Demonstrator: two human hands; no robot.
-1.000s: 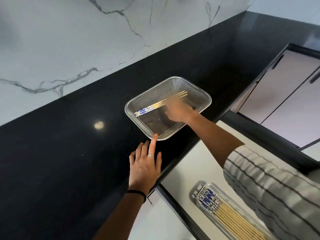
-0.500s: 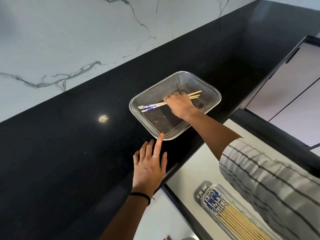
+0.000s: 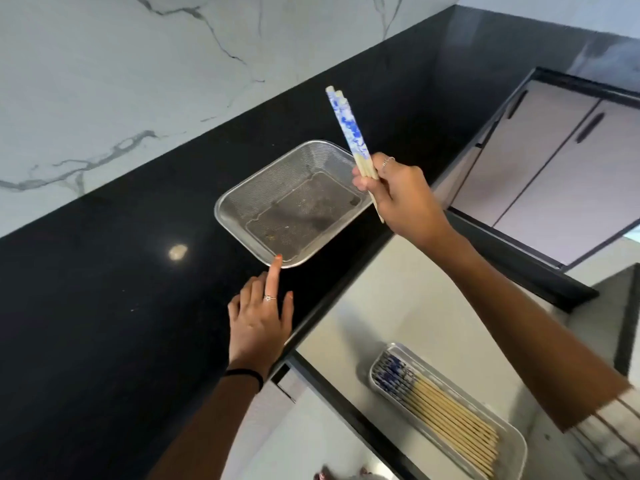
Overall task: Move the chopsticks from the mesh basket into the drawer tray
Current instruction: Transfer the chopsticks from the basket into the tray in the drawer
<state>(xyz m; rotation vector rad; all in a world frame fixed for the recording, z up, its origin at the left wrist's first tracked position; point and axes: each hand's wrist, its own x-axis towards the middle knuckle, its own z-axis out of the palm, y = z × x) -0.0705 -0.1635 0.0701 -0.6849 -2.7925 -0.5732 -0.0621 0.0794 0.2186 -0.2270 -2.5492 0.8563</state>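
My right hand (image 3: 401, 195) grips a pair of chopsticks (image 3: 348, 128) with blue-and-white patterned tops, held nearly upright above the right edge of the mesh basket (image 3: 242, 202). The metal basket sits on the black counter with nothing left inside it. My left hand (image 3: 259, 320) rests flat on the counter, its index fingertip touching the basket's near rim. Below, in the open drawer, the clear drawer tray (image 3: 512, 455) holds several chopsticks lying side by side, patterned ends to the upper left.
The black counter (image 3: 104, 306) runs diagonally under a white marble wall (image 3: 104, 81). The open drawer (image 3: 398, 306) has a pale floor. Cabinet doors with dark handles (image 3: 554, 150) stand to the right.
My right hand closed on the chopsticks inside the basket and lifted them up and to the right, swinging them upright. The basket now holds nothing. My left hand stayed put.
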